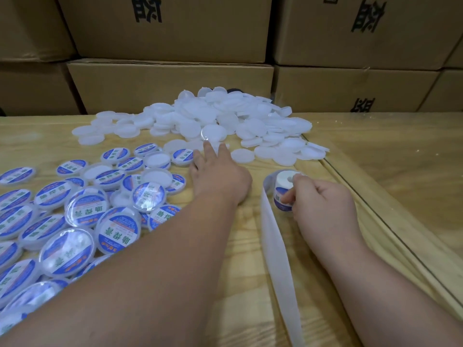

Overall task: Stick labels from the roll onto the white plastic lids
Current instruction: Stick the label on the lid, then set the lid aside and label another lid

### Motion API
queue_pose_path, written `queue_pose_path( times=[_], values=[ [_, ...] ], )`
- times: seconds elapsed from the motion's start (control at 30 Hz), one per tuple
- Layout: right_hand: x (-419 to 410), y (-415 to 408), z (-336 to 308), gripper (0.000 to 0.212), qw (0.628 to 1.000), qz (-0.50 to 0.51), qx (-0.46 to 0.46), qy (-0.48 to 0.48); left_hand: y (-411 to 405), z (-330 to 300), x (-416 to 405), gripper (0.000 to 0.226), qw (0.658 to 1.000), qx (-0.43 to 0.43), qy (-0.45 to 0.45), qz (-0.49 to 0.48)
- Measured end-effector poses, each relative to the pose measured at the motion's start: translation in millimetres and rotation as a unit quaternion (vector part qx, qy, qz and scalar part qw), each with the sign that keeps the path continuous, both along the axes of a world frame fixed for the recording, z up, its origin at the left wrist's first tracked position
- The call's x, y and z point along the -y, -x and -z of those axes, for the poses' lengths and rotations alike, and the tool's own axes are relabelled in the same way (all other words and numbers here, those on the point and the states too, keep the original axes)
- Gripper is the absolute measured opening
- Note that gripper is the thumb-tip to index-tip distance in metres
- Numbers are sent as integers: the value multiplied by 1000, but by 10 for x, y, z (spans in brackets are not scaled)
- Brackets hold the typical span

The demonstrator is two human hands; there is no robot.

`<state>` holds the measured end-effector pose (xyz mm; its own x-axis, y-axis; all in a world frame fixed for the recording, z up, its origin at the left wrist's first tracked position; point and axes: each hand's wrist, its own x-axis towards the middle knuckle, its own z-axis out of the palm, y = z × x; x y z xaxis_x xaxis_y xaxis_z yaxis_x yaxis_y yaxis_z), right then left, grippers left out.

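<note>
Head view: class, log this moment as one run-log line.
left hand: open, reaching to plain lid pile | right hand: grips label roll | labelled lids: left of arm

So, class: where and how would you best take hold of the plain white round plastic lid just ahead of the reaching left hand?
Pinch the white round plastic lid by its near rim, coming from above and the near side; it lies flat, overlapping the heap, so only that edge is free to the left hand.
</note>
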<state>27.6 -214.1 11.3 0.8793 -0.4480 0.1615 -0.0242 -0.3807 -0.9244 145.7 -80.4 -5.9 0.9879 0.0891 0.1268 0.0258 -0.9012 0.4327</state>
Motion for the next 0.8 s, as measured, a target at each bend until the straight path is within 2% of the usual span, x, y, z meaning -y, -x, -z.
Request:
queue_pose_path(
  times=[0.13, 0.23, 0.43, 0.67, 0.73, 0.8],
  values=[
    [104, -33, 17, 36, 999, 28, -18, 22, -105, -19, 31, 62, 999, -14, -27, -18],
    [139, -46, 20, 28, 999, 41, -7, 32, -116, -10, 34, 49, 999, 10, -43, -18],
    [44, -32, 20, 57, 999, -29, -8, 40, -90, -21, 54, 41, 997, 46, -53, -10],
    [-10, -13, 21, 30, 973, -159, -49, 157, -46, 3, 35, 42, 999, 41, -23, 13],
    [-4, 18, -14, 33, 972, -185, -71, 131, -14, 1, 8, 43, 999, 38, -13, 32],
    [-18, 55, -94, 34, 973, -205, -90, 62, 43, -4, -27, 40, 997, 46, 5, 55]
  ],
)
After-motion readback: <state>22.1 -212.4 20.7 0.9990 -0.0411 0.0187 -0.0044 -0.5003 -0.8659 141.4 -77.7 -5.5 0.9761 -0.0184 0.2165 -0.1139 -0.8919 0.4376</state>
